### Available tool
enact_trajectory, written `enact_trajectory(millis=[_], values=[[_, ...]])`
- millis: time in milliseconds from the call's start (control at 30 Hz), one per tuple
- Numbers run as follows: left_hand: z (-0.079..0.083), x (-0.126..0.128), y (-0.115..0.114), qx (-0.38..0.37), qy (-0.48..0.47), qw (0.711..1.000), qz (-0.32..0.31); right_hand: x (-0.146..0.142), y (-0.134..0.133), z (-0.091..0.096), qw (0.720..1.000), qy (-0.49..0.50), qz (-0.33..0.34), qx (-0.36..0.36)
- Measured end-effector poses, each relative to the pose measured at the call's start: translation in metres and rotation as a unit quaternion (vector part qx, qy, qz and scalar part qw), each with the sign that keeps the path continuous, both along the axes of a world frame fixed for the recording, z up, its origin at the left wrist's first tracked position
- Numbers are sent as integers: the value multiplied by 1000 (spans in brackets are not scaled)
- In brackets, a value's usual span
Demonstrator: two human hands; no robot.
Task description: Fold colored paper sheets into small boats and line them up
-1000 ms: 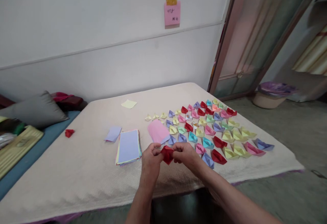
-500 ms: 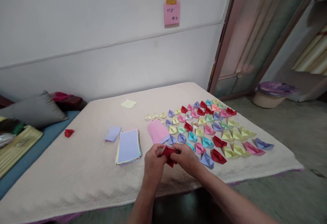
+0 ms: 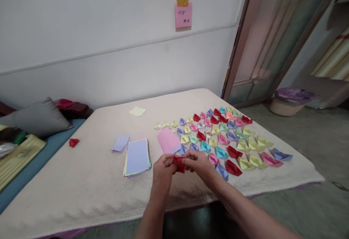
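l. hand [image 3: 164, 170] pinches the red folded paper [image 3: 179, 163] by its l. side; r. hand [image 3: 198, 163] grips the r. side likewise — prob. so the small piece is steady & taut betw. them. it's held over the near part of the cream cover [image 3: 81, 188], in front of the pink sheet [image 3: 168, 140]. exact folds hard to tell, as the hands hide much of it.

paper boats [image 3: 233, 152] stand in rough rows to the r., prob. set that way so they keep shape & don't get crushed. paper stack [image 3: 137, 157] lies l. of the hands, lilac on top, edges uneven — handy to reach. loose lilac paper [image 3: 120, 143] is just beside it, yellow sheet [image 3: 137, 111] farther back, red folded bit [image 3: 73, 142] far l., well apart from the rows.
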State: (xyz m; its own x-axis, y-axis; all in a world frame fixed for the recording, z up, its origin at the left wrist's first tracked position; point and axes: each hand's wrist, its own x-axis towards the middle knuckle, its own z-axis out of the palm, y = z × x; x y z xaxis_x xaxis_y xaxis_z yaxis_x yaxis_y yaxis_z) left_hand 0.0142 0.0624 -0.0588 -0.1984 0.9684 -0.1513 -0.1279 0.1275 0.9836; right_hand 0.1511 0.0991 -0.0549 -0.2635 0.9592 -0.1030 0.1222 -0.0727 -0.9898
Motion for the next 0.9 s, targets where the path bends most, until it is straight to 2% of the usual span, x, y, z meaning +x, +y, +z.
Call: enact_trajectory(millis=[67,133,233,333,500,600,733,900], values=[[-4,-2,2,0,0,1000,29,1,-1,4,998,1,-40,40],[-6,-3,3,-1,-1,999,46,2,-5,7,987,-40,-81,134],[-7,-1,4,-3,-11,999,52,-1,-15,7,941,-137,-86,296],[-5,1,3,4,3,998,56,-7,-21,0,890,-227,-81,386],[-2,6,4,10,74,996,58,-11,-21,-8,842,-312,-103,427],[-3,6,4,-9,70,996,47,-11,-21,-8,819,-331,-103,457],[-14,1,9,-31,27,999,33,-11,-16,-12,796,-356,-108,477],[-21,-3,14,-59,47,997,-13,-15,-12,-23,785,-377,-98,483]])
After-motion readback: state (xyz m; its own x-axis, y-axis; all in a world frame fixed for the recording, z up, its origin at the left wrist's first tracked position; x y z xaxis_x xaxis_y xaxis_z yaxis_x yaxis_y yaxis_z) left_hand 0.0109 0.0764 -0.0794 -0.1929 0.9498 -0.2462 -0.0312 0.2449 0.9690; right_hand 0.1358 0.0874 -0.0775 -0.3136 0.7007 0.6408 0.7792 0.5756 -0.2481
